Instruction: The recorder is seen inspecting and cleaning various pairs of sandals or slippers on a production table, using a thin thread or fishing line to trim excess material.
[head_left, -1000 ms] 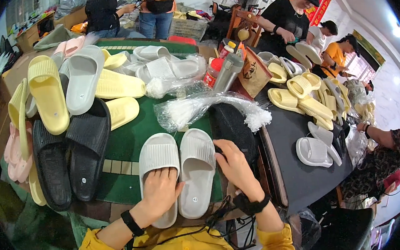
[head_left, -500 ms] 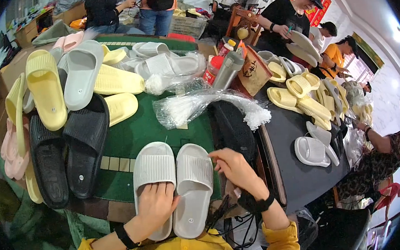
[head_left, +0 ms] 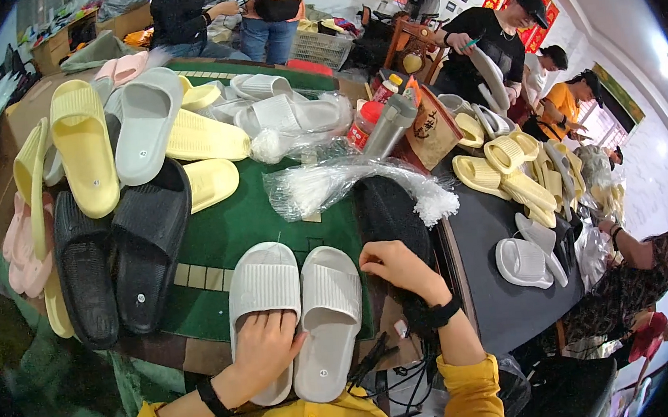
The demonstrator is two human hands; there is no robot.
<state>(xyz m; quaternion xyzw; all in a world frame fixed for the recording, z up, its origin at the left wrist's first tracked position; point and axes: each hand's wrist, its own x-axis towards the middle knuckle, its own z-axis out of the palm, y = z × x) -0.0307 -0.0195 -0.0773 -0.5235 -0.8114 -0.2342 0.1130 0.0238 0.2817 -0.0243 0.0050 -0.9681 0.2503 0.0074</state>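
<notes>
Side by side at the table's near edge lie two grey slippers, a left one point(head_left: 263, 282) and a right one point(head_left: 332, 292), toes pointing away from me. My left hand point(head_left: 263, 346) has its fingers tucked under the left slipper's ribbed strap, thumb toward the right slipper. A thin clear filament stands up at that slipper's toe. My right hand point(head_left: 395, 267) is just right of the right slipper, apart from it, fingers loosely bent over the table; I see nothing in them. Beyond lies a clear bag of white plastic filaments point(head_left: 308, 187).
Black slippers point(head_left: 151, 248), yellow slippers point(head_left: 84, 147) and pink ones are piled at left. A steel flask point(head_left: 392, 124) and a red-lidded jar point(head_left: 362, 122) stand at the back. More slippers lie on the dark table point(head_left: 483, 235) at right, with people around it. Cables hang near my right wrist.
My right hand has moved off the right slipper's strap, slightly to the right. My left hand stays in the left slipper. The view has shifted slightly; a person at back right has tilted a slipper.
</notes>
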